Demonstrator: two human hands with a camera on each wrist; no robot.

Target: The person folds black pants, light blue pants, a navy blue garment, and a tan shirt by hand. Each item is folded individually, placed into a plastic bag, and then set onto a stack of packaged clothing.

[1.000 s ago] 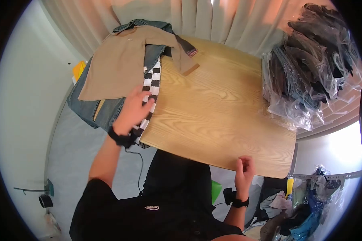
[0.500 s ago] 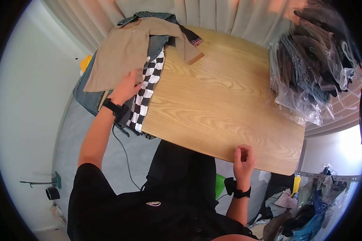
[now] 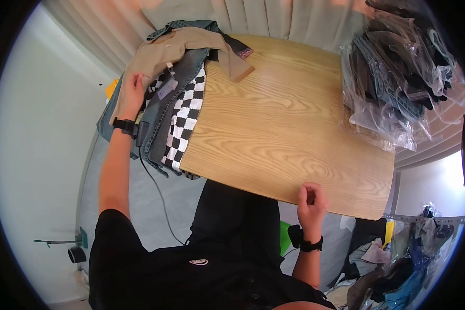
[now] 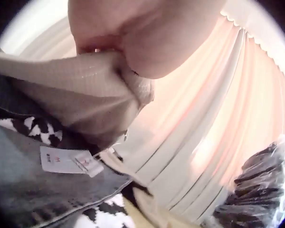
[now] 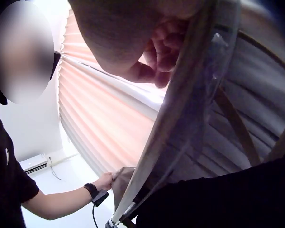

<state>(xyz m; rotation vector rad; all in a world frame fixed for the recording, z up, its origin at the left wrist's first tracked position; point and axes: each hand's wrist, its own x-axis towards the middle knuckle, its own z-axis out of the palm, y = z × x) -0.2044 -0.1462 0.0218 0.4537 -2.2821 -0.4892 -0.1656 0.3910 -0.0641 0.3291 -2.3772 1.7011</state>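
Note:
My left hand (image 3: 133,95) pinches the lower part of a beige long-sleeved shirt (image 3: 155,54) at the table's left end. The left wrist view shows the raised shirt fabric (image 4: 80,90) bunched in that hand (image 4: 147,33). Beneath it lies a blue-grey denim garment (image 3: 160,116) with a white paper tag (image 3: 167,89) on top. A black-and-white checkered cloth (image 3: 187,111) lies along the pile's right side. My right hand (image 3: 312,201) rests at the table's front edge, fingers loosely curled and holding nothing.
Clothes in clear plastic bags (image 3: 392,77) are heaped at the wooden table's (image 3: 274,119) far right. Curtains (image 3: 274,20) hang behind. More bagged clothes (image 3: 403,268) lie low at the right. A cable (image 3: 160,191) hangs from the left wrist camera.
My left hand has moved left and taken up the beige shirt's lower part, folding it back and uncovering the denim and tag. The right hand has stayed at the table edge.

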